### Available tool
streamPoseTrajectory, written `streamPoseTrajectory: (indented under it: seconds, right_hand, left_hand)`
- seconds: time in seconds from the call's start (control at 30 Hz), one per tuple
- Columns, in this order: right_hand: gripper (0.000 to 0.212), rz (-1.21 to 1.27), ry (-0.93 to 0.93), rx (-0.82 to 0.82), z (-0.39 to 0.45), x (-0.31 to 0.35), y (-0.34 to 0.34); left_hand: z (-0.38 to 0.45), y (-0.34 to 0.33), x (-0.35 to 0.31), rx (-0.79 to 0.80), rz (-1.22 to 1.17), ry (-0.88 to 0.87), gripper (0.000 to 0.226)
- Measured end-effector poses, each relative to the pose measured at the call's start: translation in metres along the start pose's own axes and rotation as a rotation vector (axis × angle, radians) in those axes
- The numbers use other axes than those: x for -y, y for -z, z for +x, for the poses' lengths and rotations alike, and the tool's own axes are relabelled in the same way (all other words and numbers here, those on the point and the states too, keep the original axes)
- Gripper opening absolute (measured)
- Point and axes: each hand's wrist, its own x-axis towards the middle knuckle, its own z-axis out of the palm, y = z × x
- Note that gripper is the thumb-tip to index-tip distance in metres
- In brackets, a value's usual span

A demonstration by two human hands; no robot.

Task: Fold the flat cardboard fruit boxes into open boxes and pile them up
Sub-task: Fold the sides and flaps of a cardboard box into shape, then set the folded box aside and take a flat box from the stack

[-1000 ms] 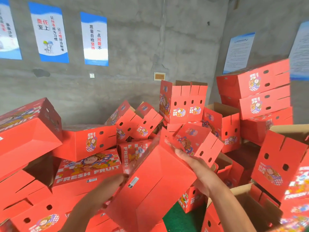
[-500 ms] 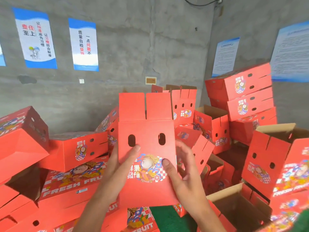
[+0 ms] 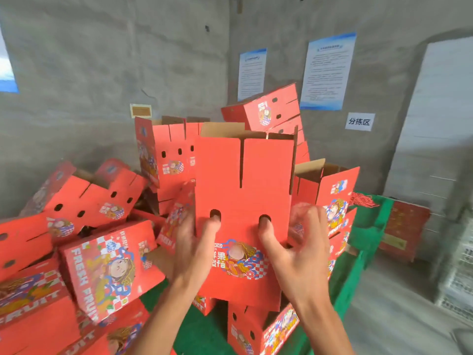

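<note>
The red fruit box stands upright in front of us, opened, its top flaps up, above the pile of folded boxes. Our left hand and right hand grip its two sides, each thumb pushed into a round hole. Behind it is the grey concrete wall with paper notices

Packing warehouse: concrete walls, heaped fruit boxes
</note>
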Motion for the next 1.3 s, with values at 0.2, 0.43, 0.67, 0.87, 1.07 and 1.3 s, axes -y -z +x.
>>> streamPoseTrajectory:
  seconds: [0.2,0.43,0.67,0.87,1.07,1.3]
  right_hand:
    - [0.041,-0.236,-0.046,-0.018,-0.026,-0.059,0.014]
    - [0.043,-0.4,-0.1,0.086,-0.076,-0.135,-0.004]
    - [0.047,-0.548,-0.135,0.18,-0.101,-0.16,-0.024]
    - [0.045,-0.603,-0.085,0.212,-0.123,-0.157,-0.04]
    - [0.045,-0.603,-0.161,0.279,-0.139,-0.158,-0.04]
    - [0.054,-0.189,-0.586,-0.048,-0.09,-0.188,0.011]
  left_hand:
    - [-0.003,-0.052,0.066,0.114,-0.102,0.113,0.013]
    - [-0.017,-0.052,0.145,0.19,0.013,0.407,0.034]
    - [-0.008,-0.042,0.181,0.285,0.033,0.557,0.043]
    - [-0.012,-0.015,0.19,0.26,0.063,0.629,0.05]
    - [-0.017,-0.014,0.193,0.351,0.142,0.745,0.055]
    - [-0.012,-0.009,0.188,0.269,0.225,0.765,0.048]
